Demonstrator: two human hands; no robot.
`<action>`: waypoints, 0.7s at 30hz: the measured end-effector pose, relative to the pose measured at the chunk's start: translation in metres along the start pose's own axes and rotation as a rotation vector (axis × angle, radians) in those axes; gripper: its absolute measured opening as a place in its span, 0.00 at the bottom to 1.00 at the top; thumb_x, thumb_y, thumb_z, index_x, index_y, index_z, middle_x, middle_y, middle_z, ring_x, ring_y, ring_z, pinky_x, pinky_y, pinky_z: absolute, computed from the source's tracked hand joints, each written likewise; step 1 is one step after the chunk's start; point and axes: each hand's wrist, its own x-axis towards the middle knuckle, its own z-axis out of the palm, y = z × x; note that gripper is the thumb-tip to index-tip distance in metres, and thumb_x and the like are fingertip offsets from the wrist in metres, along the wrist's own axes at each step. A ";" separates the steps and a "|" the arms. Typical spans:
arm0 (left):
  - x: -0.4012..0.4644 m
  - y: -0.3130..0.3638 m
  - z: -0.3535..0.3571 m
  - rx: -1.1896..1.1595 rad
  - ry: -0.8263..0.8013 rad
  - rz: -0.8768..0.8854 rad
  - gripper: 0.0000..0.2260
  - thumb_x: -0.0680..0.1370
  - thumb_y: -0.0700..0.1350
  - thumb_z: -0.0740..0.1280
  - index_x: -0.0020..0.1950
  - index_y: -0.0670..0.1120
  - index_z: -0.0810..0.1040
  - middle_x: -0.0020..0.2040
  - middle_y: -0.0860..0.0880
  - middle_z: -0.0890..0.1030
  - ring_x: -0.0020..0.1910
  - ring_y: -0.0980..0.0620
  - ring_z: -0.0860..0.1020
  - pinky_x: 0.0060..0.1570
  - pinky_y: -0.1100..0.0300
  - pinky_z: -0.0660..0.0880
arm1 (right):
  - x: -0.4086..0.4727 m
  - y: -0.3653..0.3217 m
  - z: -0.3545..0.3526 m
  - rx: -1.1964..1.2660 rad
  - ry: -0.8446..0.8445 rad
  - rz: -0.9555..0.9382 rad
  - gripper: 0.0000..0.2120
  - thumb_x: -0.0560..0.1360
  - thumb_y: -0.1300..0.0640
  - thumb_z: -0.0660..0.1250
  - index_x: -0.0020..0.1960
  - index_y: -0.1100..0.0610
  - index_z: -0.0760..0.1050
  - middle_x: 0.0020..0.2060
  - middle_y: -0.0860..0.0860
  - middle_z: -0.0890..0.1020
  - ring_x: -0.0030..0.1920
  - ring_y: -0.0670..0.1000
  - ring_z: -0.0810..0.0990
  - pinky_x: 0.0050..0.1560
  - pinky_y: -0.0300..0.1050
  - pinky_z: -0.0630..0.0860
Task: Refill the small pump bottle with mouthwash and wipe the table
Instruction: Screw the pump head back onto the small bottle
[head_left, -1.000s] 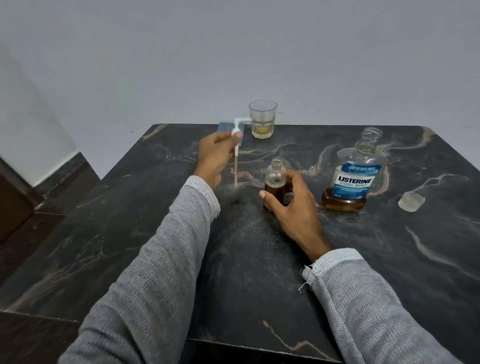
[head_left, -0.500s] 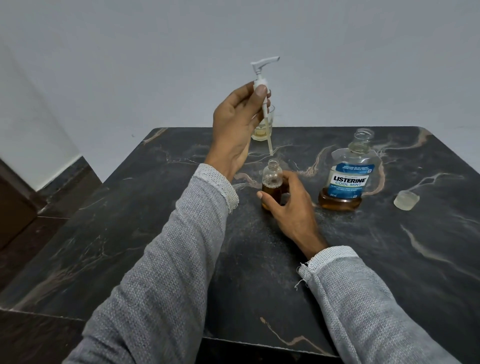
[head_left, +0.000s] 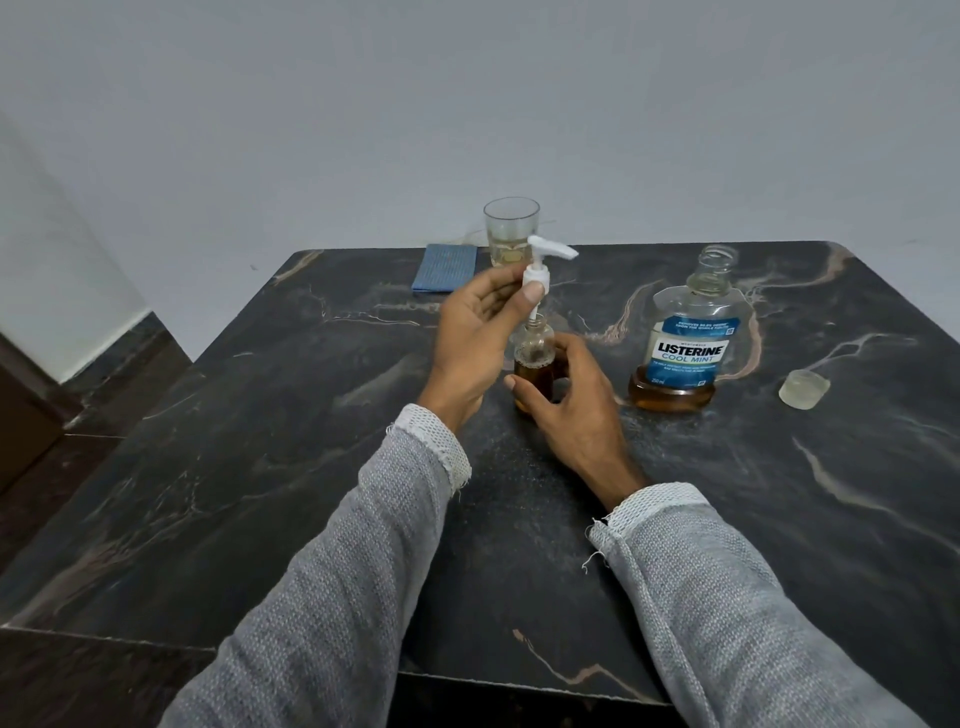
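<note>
Dark marble table (head_left: 260, 467): a blue cloth (head_left: 445, 268) is parked at eleven o'clock for wiping. The white pump head (head_left: 540, 270) is pinched by the left hand (head_left: 475, 343), tube entering the small pump bottle (head_left: 534, 364), which is steadied at centre by the right hand (head_left: 571, 405). The uncapped mouthwash bottle (head_left: 691, 343) is kept at two o'clock, away from the edges; open room lies nearer.

Both hands (head_left: 470, 340) (head_left: 574, 402) forward, fingers (head_left: 531, 293) curled.

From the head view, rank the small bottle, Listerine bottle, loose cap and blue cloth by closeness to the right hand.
1. Small bottle: held in the right hand.
2. Listerine bottle: just to its right.
3. Loose cap at far right and blue cloth at back left: too close to call.
</note>
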 end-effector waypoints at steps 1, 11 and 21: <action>-0.002 -0.002 -0.001 0.017 -0.010 0.006 0.09 0.75 0.39 0.71 0.53 0.50 0.81 0.49 0.54 0.85 0.52 0.58 0.82 0.51 0.66 0.77 | 0.000 0.000 0.000 0.001 0.000 -0.002 0.24 0.71 0.47 0.74 0.62 0.48 0.69 0.56 0.45 0.78 0.56 0.43 0.76 0.55 0.34 0.71; -0.018 -0.018 -0.004 0.056 -0.035 0.009 0.10 0.77 0.38 0.69 0.54 0.51 0.80 0.49 0.56 0.85 0.53 0.57 0.82 0.52 0.65 0.77 | 0.001 0.000 0.001 0.004 -0.002 -0.010 0.24 0.71 0.47 0.74 0.63 0.48 0.69 0.56 0.45 0.78 0.56 0.43 0.76 0.55 0.36 0.73; -0.019 -0.018 -0.006 0.070 -0.079 -0.023 0.12 0.78 0.43 0.68 0.60 0.49 0.76 0.56 0.45 0.83 0.56 0.50 0.82 0.55 0.58 0.78 | 0.000 -0.002 0.000 -0.011 0.000 -0.004 0.24 0.71 0.48 0.74 0.63 0.49 0.69 0.57 0.46 0.78 0.56 0.43 0.76 0.52 0.32 0.70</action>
